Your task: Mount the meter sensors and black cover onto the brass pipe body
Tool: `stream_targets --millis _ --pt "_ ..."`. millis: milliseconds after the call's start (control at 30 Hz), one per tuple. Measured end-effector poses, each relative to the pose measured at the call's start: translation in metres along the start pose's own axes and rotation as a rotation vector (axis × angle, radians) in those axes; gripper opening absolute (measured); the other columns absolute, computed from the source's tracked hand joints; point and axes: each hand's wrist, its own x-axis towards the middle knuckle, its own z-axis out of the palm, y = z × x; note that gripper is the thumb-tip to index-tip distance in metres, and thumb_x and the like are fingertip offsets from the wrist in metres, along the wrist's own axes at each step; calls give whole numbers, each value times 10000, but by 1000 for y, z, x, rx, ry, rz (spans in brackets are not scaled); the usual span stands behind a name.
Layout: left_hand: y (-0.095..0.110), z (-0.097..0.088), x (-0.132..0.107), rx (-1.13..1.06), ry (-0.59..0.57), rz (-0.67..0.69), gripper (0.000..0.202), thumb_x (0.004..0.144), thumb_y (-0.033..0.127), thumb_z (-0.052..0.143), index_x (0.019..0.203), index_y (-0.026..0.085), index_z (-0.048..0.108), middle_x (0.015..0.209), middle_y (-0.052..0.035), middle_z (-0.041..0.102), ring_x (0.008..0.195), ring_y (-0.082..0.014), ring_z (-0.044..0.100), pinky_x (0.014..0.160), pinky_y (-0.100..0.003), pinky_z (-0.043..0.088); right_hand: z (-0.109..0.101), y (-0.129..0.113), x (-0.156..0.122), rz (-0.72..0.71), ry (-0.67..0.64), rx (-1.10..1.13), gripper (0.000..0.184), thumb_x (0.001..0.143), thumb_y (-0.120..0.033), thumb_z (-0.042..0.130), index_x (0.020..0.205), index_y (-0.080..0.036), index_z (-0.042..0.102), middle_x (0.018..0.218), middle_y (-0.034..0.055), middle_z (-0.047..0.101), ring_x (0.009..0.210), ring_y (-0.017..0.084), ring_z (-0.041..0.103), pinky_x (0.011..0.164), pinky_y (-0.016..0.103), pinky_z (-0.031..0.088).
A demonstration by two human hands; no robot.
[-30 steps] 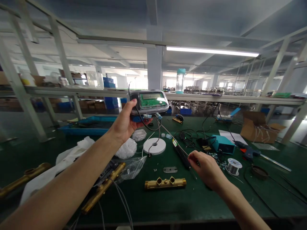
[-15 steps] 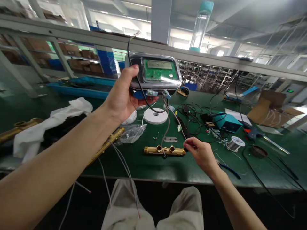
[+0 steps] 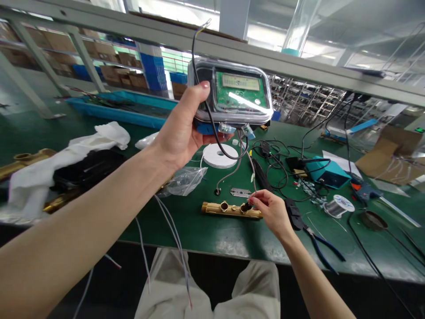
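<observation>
Over counter [image 3: 229,239], left hand [image 3: 181,122] clasps display box [image 3: 237,95], thumb at left front. Nearer, right hand [image 3: 272,212] pinches cable [image 3: 252,166] at right port of brass pipe [image 3: 234,210], metal plate [image 3: 240,192] just beyond.

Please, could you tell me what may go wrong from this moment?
1. The left hand alone holds the display box above the bench, so it might slip.
2. The thin cable between the display box and the right hand seems to have little slack; raising the box could tug it.
3. The brass pipe body lies on the bench with no clamp in sight, so it may shift if pushed.
</observation>
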Motion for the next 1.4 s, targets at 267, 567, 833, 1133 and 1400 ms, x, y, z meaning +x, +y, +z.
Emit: stream_targets --millis 267,567,833,1133,1400 --pt "-9 -3 6 0 7 -36 378 930 429 498 1117 116 596 1079 -108 612 1039 -307 569 801 -458 548 8 14 7 -1 -22 -54 264 742 -422 642 814 -168 629 749 44 702 711 173 653 640 265 479" --pt "-5 9 -1 20 -53 -66 363 951 363 444 1153 81 551 1023 -113 630 996 -275 590 845 -439 531 9 20 8 -37 -65 -142 221 774 -392 593 812 -177 622 768 40 706 706 164 646 682 277 488" --pt "-6 12 -2 3 -57 -66 326 955 364 448 1094 90 557 993 -104 641 968 -282 604 812 -444 544 9 13 5 -112 -80 -328 201 815 -381 541 825 -204 636 742 27 705 676 159 633 654 267 466" --pt "-18 11 -8 25 -25 -71 408 934 443 485 1177 127 573 1014 -118 649 1008 -346 583 759 -511 548 12 21 8 -101 -91 -340 160 812 -352 541 801 -206 605 743 28 706 709 170 651 691 286 486" --pt "-24 6 -10 -4 -10 -119 430 905 483 512 1140 132 590 1041 -128 643 1031 -331 571 849 -500 515 8 2 -24 -115 116 -407 241 815 -348 561 999 -194 583 849 60 708 736 183 670 692 306 525"
